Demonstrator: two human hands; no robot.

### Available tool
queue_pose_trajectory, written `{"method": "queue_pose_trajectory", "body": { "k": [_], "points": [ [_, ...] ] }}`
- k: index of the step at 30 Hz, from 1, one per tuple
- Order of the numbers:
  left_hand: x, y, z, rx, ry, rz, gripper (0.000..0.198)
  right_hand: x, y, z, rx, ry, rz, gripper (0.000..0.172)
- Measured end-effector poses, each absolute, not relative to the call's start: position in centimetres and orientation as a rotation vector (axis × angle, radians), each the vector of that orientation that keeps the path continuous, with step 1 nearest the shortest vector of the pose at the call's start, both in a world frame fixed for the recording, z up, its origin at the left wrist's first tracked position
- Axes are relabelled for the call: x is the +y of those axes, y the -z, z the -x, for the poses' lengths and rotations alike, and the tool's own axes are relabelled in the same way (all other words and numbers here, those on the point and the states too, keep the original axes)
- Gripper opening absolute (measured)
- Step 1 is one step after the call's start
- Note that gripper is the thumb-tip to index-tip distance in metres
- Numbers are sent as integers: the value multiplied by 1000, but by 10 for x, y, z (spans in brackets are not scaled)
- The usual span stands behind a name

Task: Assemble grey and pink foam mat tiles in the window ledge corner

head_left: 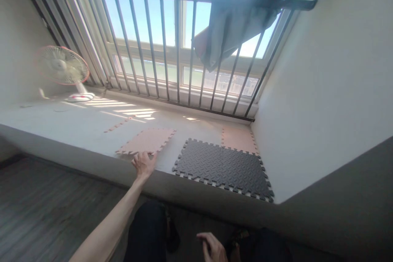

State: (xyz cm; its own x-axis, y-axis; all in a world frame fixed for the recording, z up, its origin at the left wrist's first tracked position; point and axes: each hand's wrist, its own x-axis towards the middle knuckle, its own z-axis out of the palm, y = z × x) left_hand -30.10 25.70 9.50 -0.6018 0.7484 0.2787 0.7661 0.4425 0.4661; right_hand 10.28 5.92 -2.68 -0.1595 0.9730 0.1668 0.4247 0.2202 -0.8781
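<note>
My left hand [143,164] reaches up to the raised window ledge [76,125] and grips the near edge of a loose pink foam puzzle mat tile [147,141]. To its right, two dark grey foam tiles [224,168] lie joined together, with another pink tile [238,138] linked behind them in the corner. My right hand [213,247] hangs low near my knees, fingers loosely curled, holding nothing.
A small pink-rimmed desk fan [63,67] stands on the ledge at far left. A dark metal railing [172,49] fronts the window, with a grey-green cloth [233,24] draped over it. A white wall [322,90] closes the right side. Dark wood floor [46,208] lies below.
</note>
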Motion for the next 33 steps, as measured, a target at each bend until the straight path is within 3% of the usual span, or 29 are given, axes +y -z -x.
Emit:
{"method": "queue_pose_trajectory", "body": {
  "k": [3,7,9,12,16,20,23,25,30,33],
  "points": [
    [241,-119,259,-2422,1125,1380,44,104,-32,-68,-1532,-1164,1288,40],
    [212,-131,187,-2286,1249,1475,40,186,-98,-4,-1121,-1484,1176,67],
    [199,-127,155,-2256,1213,1657,35,222,-111,21,-910,-1674,1110,68],
    [188,-114,130,-2152,1189,1878,30,258,-110,32,-832,-1644,1153,53],
    [203,-95,151,-2232,1416,1462,54,283,-100,0,-840,-1438,1167,51],
    [245,-76,187,-2613,1990,1166,72,306,-96,-48,-793,-1395,1118,59],
    [280,-66,191,-2660,2706,1179,57,330,-91,-75,-788,-1465,1086,65],
    [301,-62,183,-2552,2960,1144,44,347,-86,-89,-817,-1493,1106,66],
    [356,-61,155,-2395,3101,1090,37,397,-69,-118,-834,-1436,1230,64],
    [395,-58,145,-2441,3072,1121,33,430,-58,-131,-829,-1369,1205,72]
  ]
}}
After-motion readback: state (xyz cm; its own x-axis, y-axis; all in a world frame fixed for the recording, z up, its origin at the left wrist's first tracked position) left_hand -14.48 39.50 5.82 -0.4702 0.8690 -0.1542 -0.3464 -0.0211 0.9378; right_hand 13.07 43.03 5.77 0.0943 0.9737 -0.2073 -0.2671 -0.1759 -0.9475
